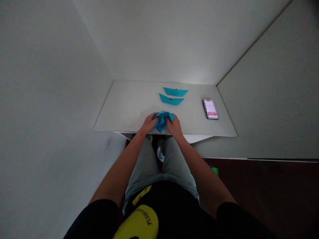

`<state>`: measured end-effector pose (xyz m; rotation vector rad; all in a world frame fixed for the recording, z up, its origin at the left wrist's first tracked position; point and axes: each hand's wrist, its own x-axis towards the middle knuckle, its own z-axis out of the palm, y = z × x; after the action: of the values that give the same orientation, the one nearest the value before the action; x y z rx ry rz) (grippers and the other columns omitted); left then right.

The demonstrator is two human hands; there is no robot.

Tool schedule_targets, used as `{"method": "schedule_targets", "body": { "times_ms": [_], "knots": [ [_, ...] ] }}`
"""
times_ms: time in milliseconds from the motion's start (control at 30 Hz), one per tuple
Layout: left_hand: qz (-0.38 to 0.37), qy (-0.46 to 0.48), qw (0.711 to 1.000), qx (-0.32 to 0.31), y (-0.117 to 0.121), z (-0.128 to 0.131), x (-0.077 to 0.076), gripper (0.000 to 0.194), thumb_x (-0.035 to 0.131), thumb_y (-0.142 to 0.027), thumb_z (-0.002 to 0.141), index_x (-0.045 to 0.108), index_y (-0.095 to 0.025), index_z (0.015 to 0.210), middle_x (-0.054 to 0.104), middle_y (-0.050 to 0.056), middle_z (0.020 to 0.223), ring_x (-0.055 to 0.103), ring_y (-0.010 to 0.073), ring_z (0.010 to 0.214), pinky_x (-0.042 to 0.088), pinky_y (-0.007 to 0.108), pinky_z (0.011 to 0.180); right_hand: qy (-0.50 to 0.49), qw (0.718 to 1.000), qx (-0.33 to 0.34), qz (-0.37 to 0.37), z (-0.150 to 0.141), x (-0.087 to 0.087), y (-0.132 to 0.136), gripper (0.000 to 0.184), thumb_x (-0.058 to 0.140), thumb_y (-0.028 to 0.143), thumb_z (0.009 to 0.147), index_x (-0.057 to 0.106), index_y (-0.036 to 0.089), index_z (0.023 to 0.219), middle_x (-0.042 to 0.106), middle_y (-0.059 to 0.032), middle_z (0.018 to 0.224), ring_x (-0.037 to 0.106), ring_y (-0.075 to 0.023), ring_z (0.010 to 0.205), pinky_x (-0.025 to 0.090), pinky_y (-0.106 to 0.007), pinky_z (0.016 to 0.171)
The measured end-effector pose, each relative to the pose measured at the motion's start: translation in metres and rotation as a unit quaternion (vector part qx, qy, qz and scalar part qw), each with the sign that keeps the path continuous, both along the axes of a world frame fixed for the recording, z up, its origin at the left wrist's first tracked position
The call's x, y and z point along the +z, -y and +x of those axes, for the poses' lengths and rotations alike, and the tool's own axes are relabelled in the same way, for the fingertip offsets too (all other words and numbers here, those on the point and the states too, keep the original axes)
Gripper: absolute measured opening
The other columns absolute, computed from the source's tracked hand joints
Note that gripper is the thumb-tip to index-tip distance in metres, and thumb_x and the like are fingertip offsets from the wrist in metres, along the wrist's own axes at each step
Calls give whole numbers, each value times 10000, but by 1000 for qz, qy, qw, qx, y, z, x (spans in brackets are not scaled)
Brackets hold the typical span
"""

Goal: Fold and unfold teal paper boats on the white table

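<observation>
A partly folded sheet of blue paper (161, 121) is held between my two hands near the front edge of the white table. On its left side my left hand (149, 122) grips it, fingers closed on the edge. My right hand (175, 126) pinches the opposite side. The paper's middle bulges in creased folds, and its lower part points toward me. Beyond my hands lie two finished blue paper boats, the nearer boat (171, 99) and the farther boat (175, 92), side by side. Parts of my fingers are hidden behind the paper.
A phone (210, 109) with a lit, blurred screen lies at the right of the white table (124, 106). Walls close in the table at the back, left and right. Something green (214, 171) is on the dark floor at the lower right.
</observation>
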<state>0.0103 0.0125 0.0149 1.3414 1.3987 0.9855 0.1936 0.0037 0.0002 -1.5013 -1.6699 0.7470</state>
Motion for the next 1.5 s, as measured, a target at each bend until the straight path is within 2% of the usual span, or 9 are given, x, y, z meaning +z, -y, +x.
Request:
{"method": "schedule_targets", "body": {
  "times_ms": [167,367,533,633,700,867,1100,1300,1500],
  "knots": [
    [-16,8,1000,7,0,-1,5,312,588,-240,977,805,-162,1187,817,77,1247,732,250,1202,550,381,1140,15,994,29,-100,18,0,-4,354,704,309,869,704,205,1207,788,-89,1157,718,-294,1102,561,-432,1024],
    [-22,32,999,26,1,-2,9,289,629,-236,954,790,-165,1184,815,80,1173,744,233,1097,584,364,1050,-96,978,126,-134,38,2,-11,452,642,282,793,692,198,1234,807,-57,1105,740,-245,1000,591,-407,1000],
    [-16,14,1000,8,15,9,13,346,669,-269,974,711,-165,1301,782,78,1110,734,176,837,597,311,827,-87,987,4,-134,43,-3,-15,404,650,346,800,660,211,1181,782,-81,1128,737,-252,961,614,-431,930],
    [-9,-49,999,-20,28,22,20,417,688,-286,991,629,-174,1389,767,87,1171,729,181,816,586,319,794,-155,977,-30,-143,38,-6,-12,443,686,353,774,612,216,1189,774,-91,1178,748,-233,961,623,-379,869],
    [12,-138,990,-37,36,29,27,320,669,-277,1012,645,-173,1314,760,102,1189,737,216,907,582,348,852,-151,979,-32,-134,35,-5,-7,450,713,351,765,615,221,1184,779,-78,1173,748,-226,963,619,-355,853],
    [114,-353,929,-15,51,41,54,214,600,-191,1027,647,-202,1235,712,128,1292,699,284,1192,544,380,977,11,997,7,-80,39,4,5,97,662,300,847,698,229,902,798,-50,956,750,-256,960,593,-369,913],
    [97,-491,865,-34,55,51,87,184,529,-245,1096,606,-160,1240,750,174,1151,735,326,1131,509,411,947,98,993,18,-67,42,24,14,174,661,342,947,802,253,995,837,-98,1105,771,-362,1170,597,-432,964],
    [106,-500,858,-50,60,53,102,203,573,-274,1087,596,-202,1275,766,145,1179,741,306,1125,497,388,924,-22,993,10,-118,36,28,18,187,641,330,950,742,222,836,806,-63,826,800,-257,804,650,-357,787],
    [112,-480,870,-20,59,40,102,291,485,-269,1117,601,-241,1382,755,113,1284,741,294,1088,504,384,897,-238,948,74,-197,35,36,28,221,742,381,812,766,181,902,818,-90,888,805,-261,872,691,-340,701]
  ]
}}
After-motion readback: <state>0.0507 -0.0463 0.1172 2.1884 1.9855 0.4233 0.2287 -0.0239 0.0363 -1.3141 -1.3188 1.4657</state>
